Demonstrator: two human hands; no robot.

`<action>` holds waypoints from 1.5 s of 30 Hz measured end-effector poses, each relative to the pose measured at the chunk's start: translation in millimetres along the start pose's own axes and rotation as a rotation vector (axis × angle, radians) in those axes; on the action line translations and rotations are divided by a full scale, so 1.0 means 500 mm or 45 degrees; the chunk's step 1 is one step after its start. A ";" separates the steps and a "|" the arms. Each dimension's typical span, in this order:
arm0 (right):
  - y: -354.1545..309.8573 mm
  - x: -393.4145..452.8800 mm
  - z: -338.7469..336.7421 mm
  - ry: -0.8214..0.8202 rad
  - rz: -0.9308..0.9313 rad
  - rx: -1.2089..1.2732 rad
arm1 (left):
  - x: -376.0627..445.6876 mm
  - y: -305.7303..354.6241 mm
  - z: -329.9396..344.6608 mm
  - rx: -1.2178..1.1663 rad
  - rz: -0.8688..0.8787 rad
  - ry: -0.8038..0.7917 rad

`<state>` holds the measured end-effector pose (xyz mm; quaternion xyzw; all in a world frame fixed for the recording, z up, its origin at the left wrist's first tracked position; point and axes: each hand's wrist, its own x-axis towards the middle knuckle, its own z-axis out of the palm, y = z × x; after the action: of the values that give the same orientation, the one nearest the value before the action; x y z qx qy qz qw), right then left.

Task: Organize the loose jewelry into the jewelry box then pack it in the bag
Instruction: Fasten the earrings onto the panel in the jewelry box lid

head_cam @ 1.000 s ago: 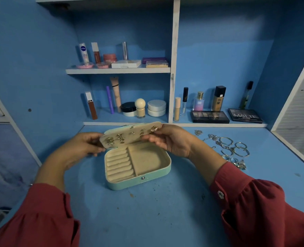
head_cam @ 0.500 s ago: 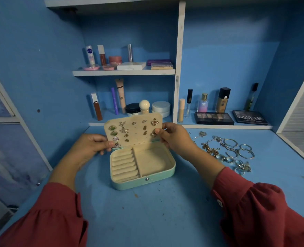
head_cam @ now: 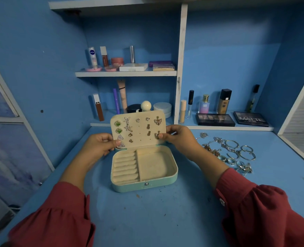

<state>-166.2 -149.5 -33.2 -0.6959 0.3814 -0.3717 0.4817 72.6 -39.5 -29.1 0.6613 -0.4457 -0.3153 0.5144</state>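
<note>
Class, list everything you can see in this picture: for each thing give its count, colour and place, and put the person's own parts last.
jewelry box: one, mint green, cream lining, open at desk centre
earring panel: one, cream, upright, held by both hands
earrings: about fifteen, gold, silver and green, pinned on the panel
loose jewelry: a pile, silver and gold, on the desk, right of the box
eyeshadow palettes: two, black, lower right shelf
cosmetics: many, mixed colours, on the shelves
desk: one, blue
sleeves: two, red
left hand: grips the panel's left edge
right hand: grips its right edge
</note>
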 end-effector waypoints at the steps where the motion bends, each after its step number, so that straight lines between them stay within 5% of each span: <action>1: 0.001 0.000 0.001 -0.019 0.011 -0.009 | -0.001 0.001 0.001 -0.026 0.002 -0.005; 7: -0.001 -0.004 0.004 -0.114 -0.006 -0.097 | -0.011 0.010 0.011 -0.146 0.036 -0.052; 24: -0.002 -0.007 0.010 -0.097 -0.005 0.443 | -0.006 0.002 0.017 -0.137 0.059 -0.061; 45: 0.002 0.004 0.014 -0.115 -0.006 0.261 | -0.003 0.000 0.014 -0.077 0.070 -0.068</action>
<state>-159.3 -148.8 -35.6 -0.6598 0.3177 -0.3780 0.5664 65.9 -40.9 -30.9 0.6242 -0.4675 -0.3320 0.5306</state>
